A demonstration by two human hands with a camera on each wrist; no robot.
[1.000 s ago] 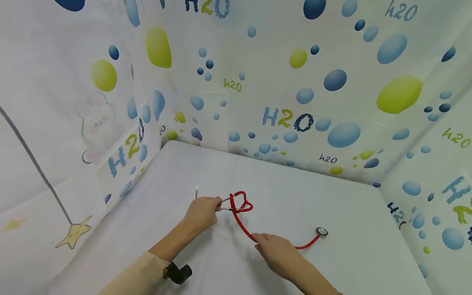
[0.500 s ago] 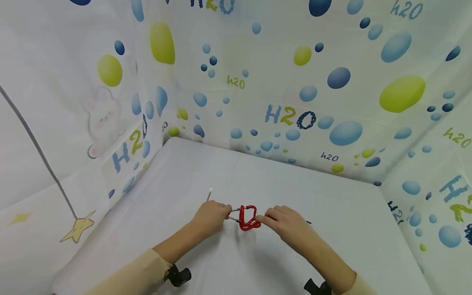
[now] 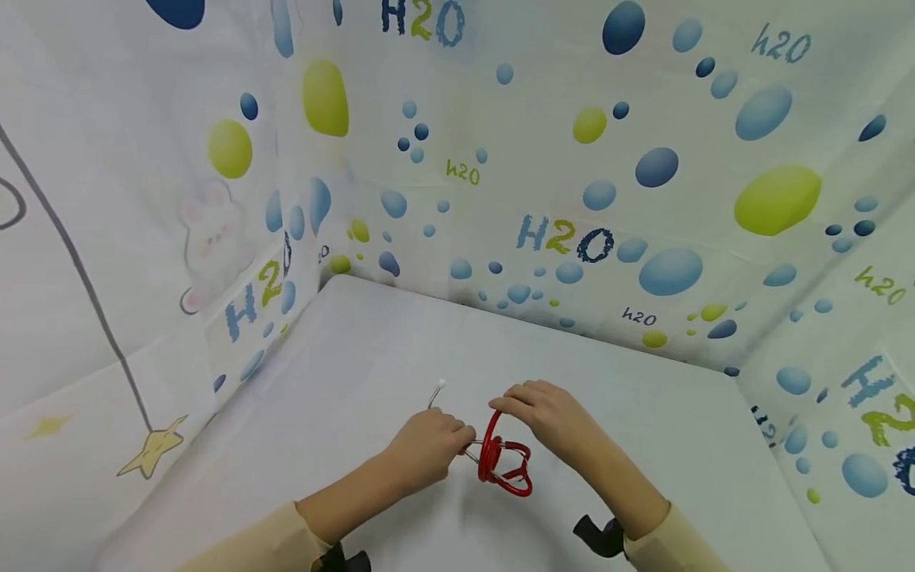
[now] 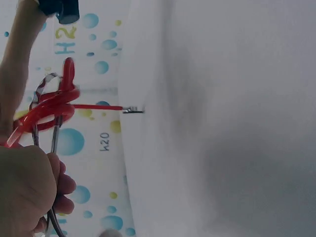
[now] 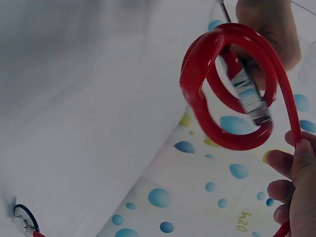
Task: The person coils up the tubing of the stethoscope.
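A stethoscope with red tubing (image 3: 490, 462) hangs between the two hands, its tube wound in loops about the metal ear tubes. My left hand (image 3: 429, 446) grips the ear tubes, and one white ear tip (image 3: 441, 384) sticks out beyond it. To the right and slightly higher, my right hand (image 3: 549, 413) pinches a stretch of the tube between thumb and fingers. The round chest piece (image 5: 24, 218) dangles at the tube's free end in the right wrist view. In the head view the chest piece is hidden.
A white sheeted table (image 3: 372, 342) lies below the hands. Patterned curtains (image 3: 543, 143) with blue and green drops stand behind it and on both sides. A black wrist camera (image 3: 599, 536) is strapped to the right wrist.
My right hand has moved up the tube towards the loops, then lifted above them. The tube has been wound further round the ear tubes. The left hand has shifted right and a little down.
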